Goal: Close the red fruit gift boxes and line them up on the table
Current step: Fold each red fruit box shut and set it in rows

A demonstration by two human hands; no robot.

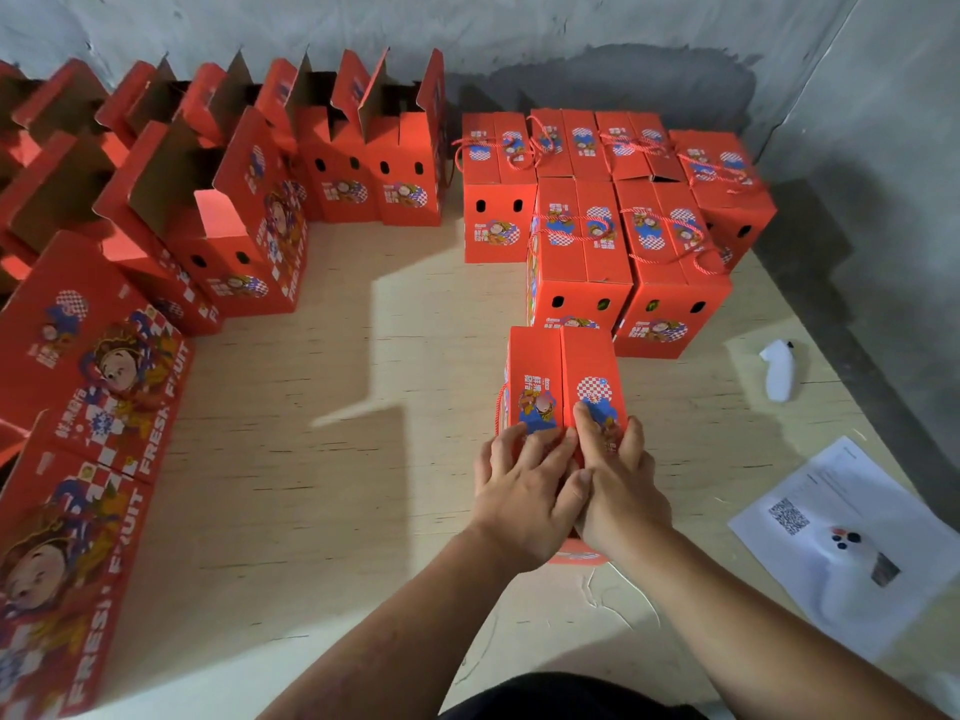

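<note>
head view, looking down: the left hand and right hand lie side by side, touching, on the near end of the top of a red gift box that stands on the plywood table, just near of the closed boxes grouped at the far right. both hands are flat and spread, fingers pointing far, palms pressing the two top flaps down along their centre seam; neither hand is curled round anything, so they press rather than grip (the thumbs meet over the seam). the forearms enter from the near edge and converge on the box. its rope handle hangs down the left side, outside the flaps. likely risks: if pressure is released before the flaps lock, they may spring up again; uneven pressure at the near end alone could tip the box or slide it out of line with the pair beyond it; a loose rope could snag when the box is pushed into place. open boxes with raised flaps wait at the far left, so much work seems left. a white handheld device and a printed sheet lie on the right, apart from the box.
</note>
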